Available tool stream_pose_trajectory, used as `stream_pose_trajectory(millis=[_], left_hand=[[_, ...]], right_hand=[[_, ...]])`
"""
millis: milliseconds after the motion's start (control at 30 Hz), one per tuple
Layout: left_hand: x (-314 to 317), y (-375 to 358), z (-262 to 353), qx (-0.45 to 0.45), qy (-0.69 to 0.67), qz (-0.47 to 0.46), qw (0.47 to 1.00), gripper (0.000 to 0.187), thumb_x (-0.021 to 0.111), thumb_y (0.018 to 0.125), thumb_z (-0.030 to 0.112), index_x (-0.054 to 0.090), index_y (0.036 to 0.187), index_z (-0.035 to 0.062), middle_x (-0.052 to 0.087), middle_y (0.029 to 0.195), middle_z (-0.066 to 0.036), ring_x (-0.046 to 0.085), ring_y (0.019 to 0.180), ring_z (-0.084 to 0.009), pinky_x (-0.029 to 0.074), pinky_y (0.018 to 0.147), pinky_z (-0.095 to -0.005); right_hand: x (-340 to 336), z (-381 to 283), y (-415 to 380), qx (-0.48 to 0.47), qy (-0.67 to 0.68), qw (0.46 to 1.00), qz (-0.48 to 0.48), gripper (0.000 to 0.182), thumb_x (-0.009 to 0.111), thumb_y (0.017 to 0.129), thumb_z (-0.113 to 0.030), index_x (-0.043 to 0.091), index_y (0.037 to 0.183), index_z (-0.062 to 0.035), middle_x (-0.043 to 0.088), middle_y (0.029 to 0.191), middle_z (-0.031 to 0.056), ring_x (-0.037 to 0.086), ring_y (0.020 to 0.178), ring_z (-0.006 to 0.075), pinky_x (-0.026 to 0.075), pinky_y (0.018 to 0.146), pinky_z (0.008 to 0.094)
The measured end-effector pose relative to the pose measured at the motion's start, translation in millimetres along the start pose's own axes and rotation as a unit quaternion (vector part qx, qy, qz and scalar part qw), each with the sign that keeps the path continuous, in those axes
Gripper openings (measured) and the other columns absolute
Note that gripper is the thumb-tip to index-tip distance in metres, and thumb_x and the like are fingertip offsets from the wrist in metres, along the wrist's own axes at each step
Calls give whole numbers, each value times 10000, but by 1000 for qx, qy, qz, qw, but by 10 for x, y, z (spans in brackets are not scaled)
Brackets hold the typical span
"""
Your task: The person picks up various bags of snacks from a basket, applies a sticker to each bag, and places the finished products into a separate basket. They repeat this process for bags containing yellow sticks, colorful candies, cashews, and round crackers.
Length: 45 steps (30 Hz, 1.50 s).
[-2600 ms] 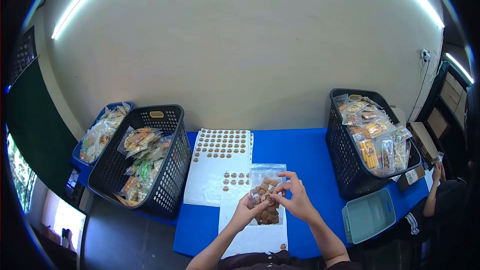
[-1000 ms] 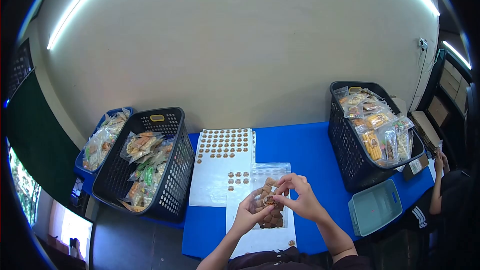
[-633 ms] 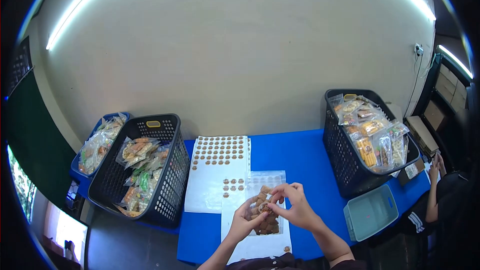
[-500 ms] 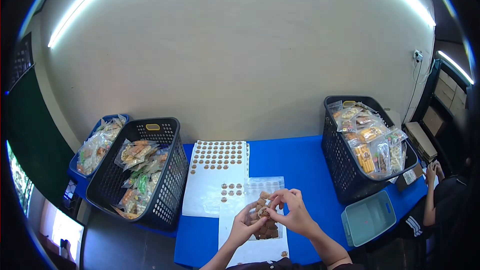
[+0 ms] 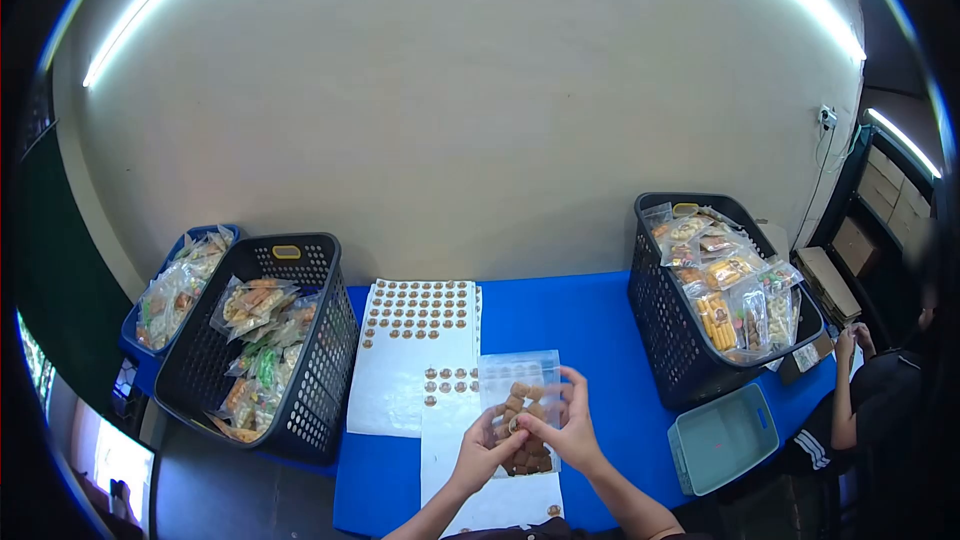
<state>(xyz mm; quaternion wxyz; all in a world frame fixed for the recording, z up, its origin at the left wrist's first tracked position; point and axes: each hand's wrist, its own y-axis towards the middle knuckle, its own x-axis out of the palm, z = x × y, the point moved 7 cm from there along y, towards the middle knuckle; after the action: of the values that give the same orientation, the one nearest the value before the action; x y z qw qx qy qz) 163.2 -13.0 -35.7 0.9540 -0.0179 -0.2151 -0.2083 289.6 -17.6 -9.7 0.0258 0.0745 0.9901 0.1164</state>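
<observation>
A clear zip bag [image 5: 533,368] of brown, chunky snack pieces [image 5: 531,457] is between my two hands over the white sheet. My left hand [image 5: 482,455] grips its left side, the thumb lying across the front. At the right edge, my right hand [image 5: 568,432] has its fingers behind the bag and its thumb pressed on the front. Under the thumbs is a small round sticker [image 5: 514,424], partly covered. Just beyond lies a sticker sheet [image 5: 385,395] with rows of similar round brown stickers.
On the left stand a dark basket [image 5: 335,340] of snack bags and a blue basket [image 5: 128,332] behind it. Another full dark basket [image 5: 650,340] is on the right, near a grey-green tray [image 5: 725,440]. A co-worker's arm [image 5: 845,400] shows at far right. Blue cloth [image 5: 560,310] covers the table.
My right hand has gone from pinching the sticker above the bag to gripping the bag's right edge, its thumb on the sticker. The whole view has shifted slightly.
</observation>
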Motion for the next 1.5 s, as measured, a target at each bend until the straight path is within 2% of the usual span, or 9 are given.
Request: stream_pose_trajectory(millis=[133, 467, 700, 833, 1133, 1233, 1333, 1433, 1500], left_hand=[[33, -37, -175, -37, -7, -12, 999, 487, 566, 805, 27, 308, 1209, -61, 535, 1054, -167, 560, 940, -205, 482, 795, -299], [-135, -31, -321, -30, 38, 12, 999, 417, 559, 819, 49, 359, 1162, -80, 523, 1062, -166, 555, 942, -197, 473, 800, -288], [-138, -73, -127, -12, 49, 25, 998, 409, 548, 833, 80, 368, 1169, -67, 546, 1033, -162, 557, 933, -178, 483, 763, -279], [-132, -39, 47, 33, 56, 40, 997, 390, 511, 865, 127, 381, 1181, -61, 535, 1067, -134, 544, 948, -164, 465, 790, -263], [-19, -129, -13, 33, 23, 18, 999, 372, 481, 883, 145, 405, 1174, -72, 523, 1100, -109, 515, 974, -133, 422, 826, -245], [-128, -128, -127, 7, -27, 59, 998, 379, 488, 881, 154, 414, 1176, -71, 531, 1093, -106, 519, 960, -133, 423, 818, -244], [-74, -152, 24, 27, 67, 60, 996, 369, 495, 879, 166, 441, 1161, -66, 556, 1044, -97, 531, 919, -118, 436, 785, -229], [-67, -146, 64, 33, 86, 48, 995, 354, 504, 877, 180, 470, 1134, -61, 576, 997, -87, 540, 877, -100, 447, 747, -215], [-59, -148, 67, 30, 68, 48, 996, 353, 499, 879, 188, 476, 1129, -60, 581, 983, -79, 540, 857, -88, 450, 727, -206]], right_hand=[[-69, 248, 3, 2, 33, 999, 33, 394, 626, 756, -27, 416, 1082, 41, 588, 829, 92, 568, 756, 95, 456, 632, 199], [11, 374, -185, 57, 6, 996, 62, 178, 649, 771, -140, 572, 834, 8, 580, 705, 10, 533, 659, 49, 434, 578, 189], [76, 218, -97, 81, 194, 976, 63, 179, 624, 797, -151, 541, 843, 1, 539, 753, -7, 459, 659, 40, 395, 608, 179], [147, 125, -148, -52, -32, 997, 39, 190, 636, 780, -108, 518, 883, -1, 538, 825, 22, 485, 723, 50, 406, 648, 191], [39, 180, -288, -7, 96, 991, 96, 89, 585, 810, -70, 546, 840, 5, 562, 792, 27, 534, 741, 65, 425, 658, 193], [42, 267, -300, 82, 221, 970, 52, 137, 592, 803, -67, 530, 900, 7, 561, 858, 36, 531, 775, 69, 437, 679, 201], [146, 134, -334, 32, 86, 996, 0, 234, 605, 786, -58, 494, 980, 12, 552, 926, 53, 535, 826, 88, 450, 725, 221], [193, 78, -344, -1, 67, 998, -5, 381, 665, 747, -143, 469, 1039, 3, 543, 899, 57, 542, 801, 94, 459, 658, 212], [194, 50, -346, 16, 87, 995, -35, 399, 653, 747, -118, 447, 1063, 14, 538, 936, 74, 544, 848, 112, 467, 710, 229]])
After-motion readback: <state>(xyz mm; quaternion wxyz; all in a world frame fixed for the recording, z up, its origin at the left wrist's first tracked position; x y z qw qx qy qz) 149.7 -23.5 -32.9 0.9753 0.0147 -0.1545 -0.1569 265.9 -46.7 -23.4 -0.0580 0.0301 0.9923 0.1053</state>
